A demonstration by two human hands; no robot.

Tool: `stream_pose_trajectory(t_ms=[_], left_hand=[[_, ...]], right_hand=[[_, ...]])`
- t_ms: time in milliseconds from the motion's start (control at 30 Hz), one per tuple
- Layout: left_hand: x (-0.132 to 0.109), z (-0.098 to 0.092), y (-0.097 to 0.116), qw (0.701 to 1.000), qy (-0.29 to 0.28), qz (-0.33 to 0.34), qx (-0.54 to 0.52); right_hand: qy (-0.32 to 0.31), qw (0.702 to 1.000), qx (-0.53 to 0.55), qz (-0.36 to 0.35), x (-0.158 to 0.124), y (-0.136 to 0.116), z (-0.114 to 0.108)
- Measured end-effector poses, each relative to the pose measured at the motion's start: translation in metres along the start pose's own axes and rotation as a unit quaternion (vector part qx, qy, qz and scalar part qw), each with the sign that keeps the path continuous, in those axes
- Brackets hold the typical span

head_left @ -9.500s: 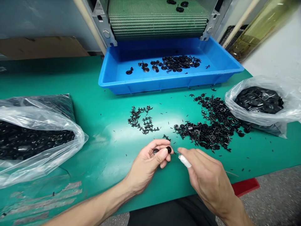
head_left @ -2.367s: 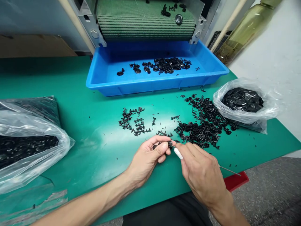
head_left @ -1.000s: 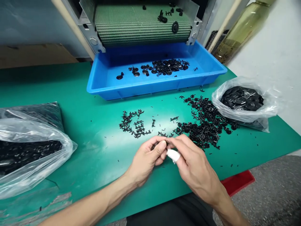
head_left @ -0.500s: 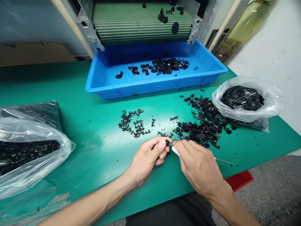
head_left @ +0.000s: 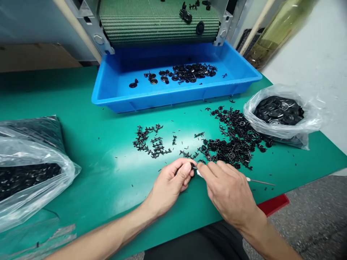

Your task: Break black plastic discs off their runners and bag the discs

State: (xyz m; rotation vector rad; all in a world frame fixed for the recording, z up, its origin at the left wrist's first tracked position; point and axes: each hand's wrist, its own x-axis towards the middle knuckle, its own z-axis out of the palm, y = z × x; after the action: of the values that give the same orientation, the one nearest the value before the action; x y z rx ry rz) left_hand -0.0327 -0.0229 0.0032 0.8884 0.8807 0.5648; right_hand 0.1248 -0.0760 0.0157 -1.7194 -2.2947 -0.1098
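Observation:
Between thumb and forefinger, my left hand [head_left: 173, 182] pinches a small round black plastic part [head_left: 192, 165]. My right hand [head_left: 229, 187] is closed around a thin metal tool with a white grip [head_left: 199, 173]; its tip meets the black part, and a thin metal rod [head_left: 262, 182] sticks out behind the hand. Just beyond my fingers lies a heap of small black plastic parts [head_left: 230, 150]. To its left are scattered black branched sprue pieces [head_left: 157, 146]. Most of the tool's grip is hidden by my right hand.
A blue tray [head_left: 173, 102] holding black parts stands under a green conveyor belt [head_left: 159, 29]. At the right is an open plastic bag [head_left: 287, 131] of black discs; another plastic bag [head_left: 35, 151] of black parts lies left. A red tray [head_left: 273, 205] shows below the green table's [head_left: 89, 173] edge.
The view has shifted slightly. Both hands stay together, the tool's tip still at the black part, and the rod behind my right hand has tilted a little and shows more white at its base.

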Motion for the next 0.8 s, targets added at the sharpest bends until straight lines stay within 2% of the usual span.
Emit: stream_pose_trajectory(t_ms=[100,233,333,500,633,700,800], left_hand=[[-0.001,0.001,-0.004,0.999,0.019,0.021,0.014],[-0.001,0.005,-0.008,0.996,0.074,0.044,0.019],[0.0,0.006,-0.008,0.994,0.097,0.052,0.0],[0.0,0.004,-0.003,0.993,0.074,0.032,-0.081],[0.002,0.001,0.003,0.988,0.043,0.007,-0.15],[0.004,0.0,0.006,0.985,0.024,-0.002,-0.169],[0.006,0.0,0.007,0.987,0.011,-0.012,-0.162]], right_hand=[[-0.011,0.995,0.063,0.073,0.001,-0.009,0.008],[-0.066,0.953,0.223,0.194,0.005,-0.019,0.013],[-0.077,0.934,0.255,0.24,0.007,-0.011,0.01],[-0.009,0.962,0.131,0.241,0.006,0.014,0.005],[-0.041,0.974,0.064,0.211,0.011,0.021,0.005],[-0.054,0.972,0.079,0.216,0.012,0.02,0.004],[-0.033,0.959,0.167,0.227,0.011,0.018,-0.002]])
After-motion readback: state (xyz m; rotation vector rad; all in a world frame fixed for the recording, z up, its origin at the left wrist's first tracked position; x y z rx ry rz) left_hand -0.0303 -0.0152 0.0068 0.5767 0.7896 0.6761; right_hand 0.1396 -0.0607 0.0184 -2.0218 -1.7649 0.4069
